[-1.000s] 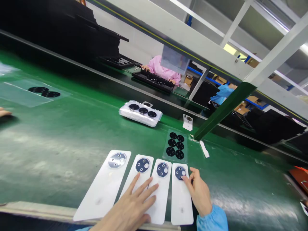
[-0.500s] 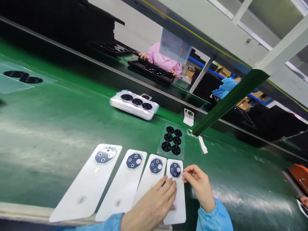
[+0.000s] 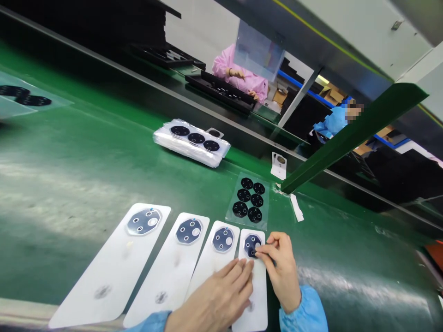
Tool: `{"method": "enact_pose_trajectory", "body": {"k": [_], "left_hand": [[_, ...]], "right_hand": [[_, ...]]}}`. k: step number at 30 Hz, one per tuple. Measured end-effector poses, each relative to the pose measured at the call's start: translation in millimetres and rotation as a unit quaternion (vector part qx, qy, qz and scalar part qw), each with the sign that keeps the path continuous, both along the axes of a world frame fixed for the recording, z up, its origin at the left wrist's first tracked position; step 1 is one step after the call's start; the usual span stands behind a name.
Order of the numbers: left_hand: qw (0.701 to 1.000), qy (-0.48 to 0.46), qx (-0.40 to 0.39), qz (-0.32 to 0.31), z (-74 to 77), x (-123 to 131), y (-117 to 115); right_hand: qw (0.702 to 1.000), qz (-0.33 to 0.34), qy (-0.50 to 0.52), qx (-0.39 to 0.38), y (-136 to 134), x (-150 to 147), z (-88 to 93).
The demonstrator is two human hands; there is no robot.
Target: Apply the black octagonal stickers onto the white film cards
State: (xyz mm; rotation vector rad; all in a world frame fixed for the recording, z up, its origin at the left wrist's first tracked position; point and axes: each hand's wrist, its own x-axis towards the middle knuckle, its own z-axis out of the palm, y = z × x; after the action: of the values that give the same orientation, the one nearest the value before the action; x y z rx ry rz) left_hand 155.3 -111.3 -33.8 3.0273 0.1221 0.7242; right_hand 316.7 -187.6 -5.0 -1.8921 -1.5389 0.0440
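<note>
A row of white phone back panels lies on the green bench, each with a dark octagonal camera sticker near its top. My left hand (image 3: pixel 219 293) rests flat, fingers stretched out, across the lower parts of the rightmost panel (image 3: pixel 259 276) and the panel (image 3: pixel 212 258) beside it. With thumb and forefinger pinched together, my right hand (image 3: pixel 281 267) touches the right edge of the rightmost panel's dark octagonal sticker (image 3: pixel 249 245). Whatever is between those fingertips is too small to make out. Farther left lie two more panels, a middle one (image 3: pixel 169 272) and the leftmost one (image 3: pixel 110 272).
Behind the panels lies a clear sheet of black octagonal stickers (image 3: pixel 243 195). A stack of bagged sticker sheets (image 3: pixel 187 150) sits farther back. A green post (image 3: pixel 353 138) rises at right, near a white paper strip (image 3: pixel 296 207). Co-workers in pink (image 3: pixel 224 62) and blue (image 3: pixel 334 122) sit beyond.
My right hand's fingertips have moved left from the panel's edge onto the sticker's edge. My left hand stays on the panels. The view has shifted slightly.
</note>
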Motion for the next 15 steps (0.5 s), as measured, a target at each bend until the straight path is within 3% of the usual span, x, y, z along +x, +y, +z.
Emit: {"method": "enact_pose_trajectory", "body": {"k": [4,7,11,15], "left_hand": [[1.000,0.014,0.000,-0.010,-0.1,-0.5,-0.6],[1.000,0.028,-0.006,-0.006,4.0,-2.4,-1.1],[0.999,0.033,-0.001,0.001,11.4,-3.9,-0.9],[1.000,0.028,-0.005,0.008,12.7,-3.7,-1.4]], "right_hand": [[0.998,0.005,-0.057,-0.020,3.1,-3.4,-1.4],[0.998,-0.018,0.003,-0.062,6.2,-2.2,2.3],[0.996,-0.073,0.012,-0.041,5.7,-3.7,5.0],[0.998,-0.034,-0.016,-0.047,2.8,-7.6,1.1]]}}
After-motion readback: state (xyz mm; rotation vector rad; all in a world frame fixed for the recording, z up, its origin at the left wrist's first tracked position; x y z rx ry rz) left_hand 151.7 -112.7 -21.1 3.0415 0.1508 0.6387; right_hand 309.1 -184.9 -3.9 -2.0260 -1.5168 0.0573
